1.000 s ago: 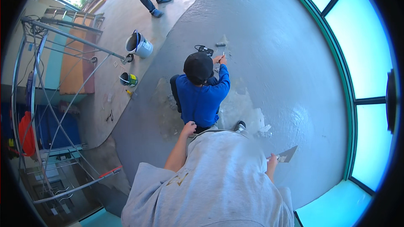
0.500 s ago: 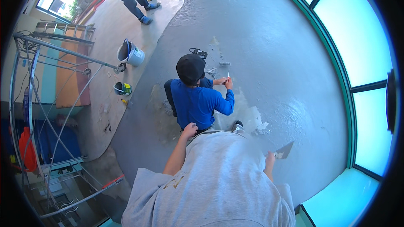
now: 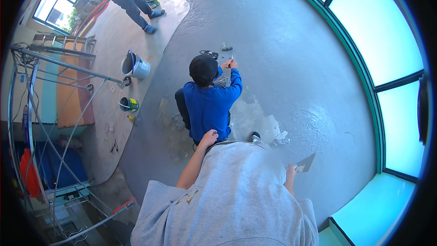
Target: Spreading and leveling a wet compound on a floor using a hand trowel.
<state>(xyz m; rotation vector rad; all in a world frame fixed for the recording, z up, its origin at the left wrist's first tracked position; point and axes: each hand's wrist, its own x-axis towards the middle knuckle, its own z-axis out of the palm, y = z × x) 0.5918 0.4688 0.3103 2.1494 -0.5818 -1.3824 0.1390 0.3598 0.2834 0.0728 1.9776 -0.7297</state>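
I had the right hand (image 3: 290, 172) at the wearer's side, its fingers wrapped closed around the handle of a trowel (image 3: 307, 162). The trowel's broad, flat blade angled up and to the right, over the grey floor coating (image 3: 332, 109); from the head view I could not tell whether it touched the surface. A pale patch showed on the blade near the handle, and I could not make out whether it was a marking or residue.

The left hand (image 3: 209, 137) was partly curled, just beside the lower back of a crouching co-worker (image 3: 205, 109) in a blue top. I could not tell whether it touched the cloth or had hold of anything.

I checked for writing. The wearer's grey shirt (image 3: 246, 182) bore a gold-coloured mark (image 3: 187, 196) on its left part, broken up by folds. Off to the left, the white bucket (image 3: 141, 69) carried a printed label on its outer wall, and the small pail (image 3: 131, 105) near it wore a yellow-and-green one; the print on both was too small for me to read. Another pail (image 3: 153, 2) in similar colours stood near the feet of a second person (image 3: 132, 8) at the upper left.
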